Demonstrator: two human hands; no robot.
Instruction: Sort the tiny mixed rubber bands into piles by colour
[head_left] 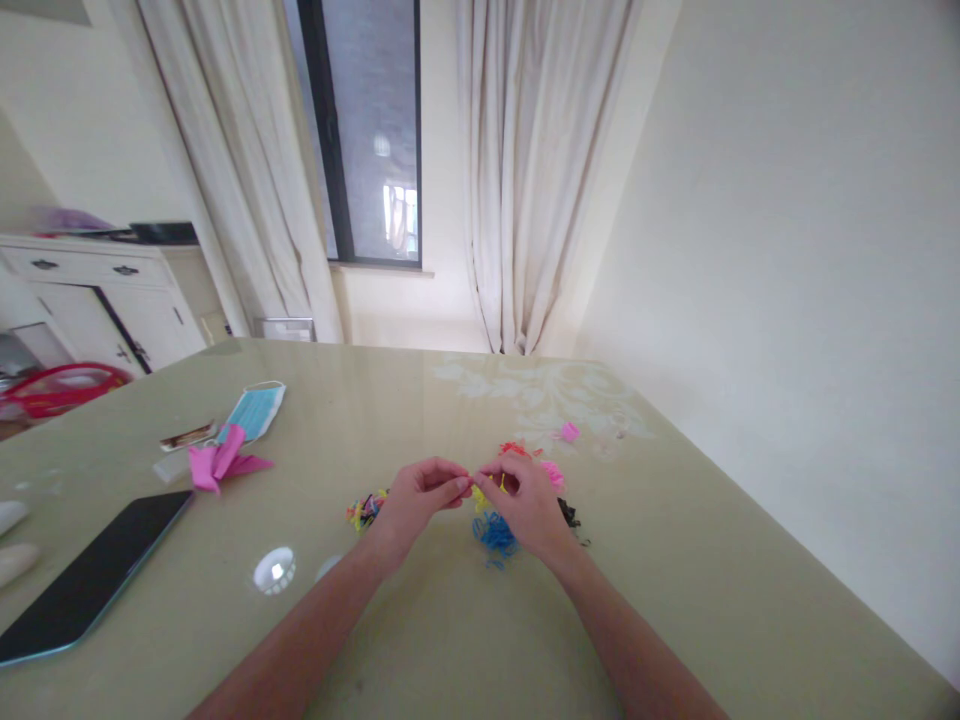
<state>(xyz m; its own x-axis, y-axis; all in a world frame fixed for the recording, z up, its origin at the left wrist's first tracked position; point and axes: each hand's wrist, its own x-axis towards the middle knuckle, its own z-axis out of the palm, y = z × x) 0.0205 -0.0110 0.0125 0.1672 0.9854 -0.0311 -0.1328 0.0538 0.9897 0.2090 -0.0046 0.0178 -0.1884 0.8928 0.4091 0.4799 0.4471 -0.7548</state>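
My left hand (420,499) and my right hand (526,505) meet fingertip to fingertip above the table, both closed in a pinch. A tiny reddish bit shows between them, looking like a small rubber band (471,480), partly hidden by the fingers. Under and around my right hand lie small loose piles of rubber bands: blue (495,536), yellow (482,497), red (516,449), pink (553,474) and black (569,513), some partly covered by the hand. Beside my left wrist is a mixed-colour pile (365,511), partly hidden behind that hand.
On the glass-topped table (337,400), a dark tablet-like slab (97,570), folded pink paper (225,460) and a blue face mask (256,410) lie to the left. A clear dome-like object (275,570) is nearer. A small pink piece (570,432) lies far right. A wall borders the right side.
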